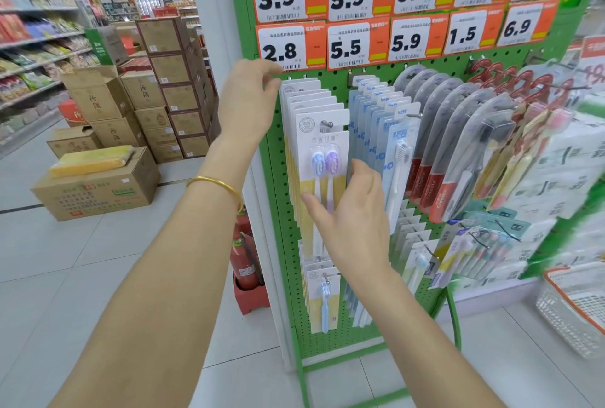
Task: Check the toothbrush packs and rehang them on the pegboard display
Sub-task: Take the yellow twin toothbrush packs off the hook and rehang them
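Green pegboard display (278, 172) stands at an aisle end, its left edge against a white pillar (209, 47). Open tiled floor to the left; stacked cardboard boxes (98, 185) sit well apart from it. Two red fire extinguishers (245, 260) crowd the pillar's foot. A wire basket (576, 312) sits low on the right.

Toothbrush packs (322, 152) hang in a tight row on a peg (326, 125) at the board's upper left, under the orange price tags (288, 47). Long axis vertical, brush heads up, handles down, printed faces outward. A row of blue packs (376, 132) hangs just beside them on the right — little gap between.

Left hand (248, 103), gold bangle (216, 185) on the wrist, is raised at the row's top left corner. Fingers curled, tips at the rearmost cards; cannot tell whether they pinch one.

Right hand (353, 211) is lower, spread — thumb laid across the front pack's lower card, fingers straight up along its right edge, in the gap beside the blue row. Both forearms reach forward, nearly straight.
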### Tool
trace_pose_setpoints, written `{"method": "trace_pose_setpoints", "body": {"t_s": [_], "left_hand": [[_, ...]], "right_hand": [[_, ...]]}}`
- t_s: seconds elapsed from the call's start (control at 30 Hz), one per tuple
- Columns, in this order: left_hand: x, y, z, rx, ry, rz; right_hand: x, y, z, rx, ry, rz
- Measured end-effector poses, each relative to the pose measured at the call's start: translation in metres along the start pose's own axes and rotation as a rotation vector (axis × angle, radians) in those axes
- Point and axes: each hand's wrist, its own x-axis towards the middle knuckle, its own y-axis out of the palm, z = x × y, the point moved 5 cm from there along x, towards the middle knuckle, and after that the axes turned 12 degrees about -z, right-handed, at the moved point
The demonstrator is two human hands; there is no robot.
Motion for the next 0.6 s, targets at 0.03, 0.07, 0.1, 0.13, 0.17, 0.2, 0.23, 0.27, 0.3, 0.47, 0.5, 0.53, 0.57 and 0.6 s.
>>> {"method": "trace_pose_setpoints", "body": {"t_s": [0.03, 0.07, 0.1, 0.13, 0.17, 0.2, 0.23, 0.27, 0.3, 0.47, 0.5, 0.53, 0.57, 0.6], "left_hand": [[0.002, 0.002, -0.001, 0.012, 0.019, 0.010], [0.004, 0.004, -0.002, 0.016, 0.029, 0.016], [0.005, 0.005, -0.003, 0.016, 0.033, 0.018], [0.005, 0.007, -0.003, 0.012, 0.032, 0.017], [0.006, 0.009, -0.003, 0.011, 0.031, 0.014], [0.006, 0.011, -0.002, 0.012, 0.028, 0.012], [0.007, 0.012, -0.001, 0.016, 0.029, 0.009], [0.008, 0.014, 0.000, 0.022, 0.030, 0.008], [0.008, 0.015, 0.002, 0.030, 0.030, 0.008], [0.009, 0.021, 0.008, 0.072, 0.025, 0.013], [0.009, 0.022, 0.010, 0.075, 0.021, 0.019], [0.009, 0.023, 0.011, 0.074, 0.012, 0.024], [0.008, 0.024, 0.012, 0.066, 0.000, 0.026], [0.008, 0.025, 0.012, 0.051, -0.014, 0.027]], "right_hand": [[0.000, -0.001, 0.001, 0.002, -0.004, 0.001], [0.001, -0.003, 0.002, 0.001, -0.009, 0.004], [0.001, -0.003, 0.002, 0.000, -0.015, 0.007], [0.001, -0.004, 0.002, 0.001, -0.018, 0.009], [0.002, -0.004, 0.003, 0.005, -0.018, 0.011], [0.002, -0.004, 0.003, 0.009, -0.017, 0.014], [0.003, -0.004, 0.003, 0.014, -0.019, 0.017], [0.002, -0.004, 0.003, 0.016, -0.021, 0.022], [0.002, -0.004, 0.003, 0.018, -0.023, 0.029], [0.001, -0.004, 0.002, 0.030, -0.028, 0.055], [0.001, -0.004, 0.001, 0.030, -0.028, 0.057], [0.002, -0.004, 0.001, 0.031, -0.028, 0.057], [0.002, -0.004, 0.001, 0.033, -0.027, 0.057], [0.002, -0.004, 0.001, 0.033, -0.026, 0.058]]}}
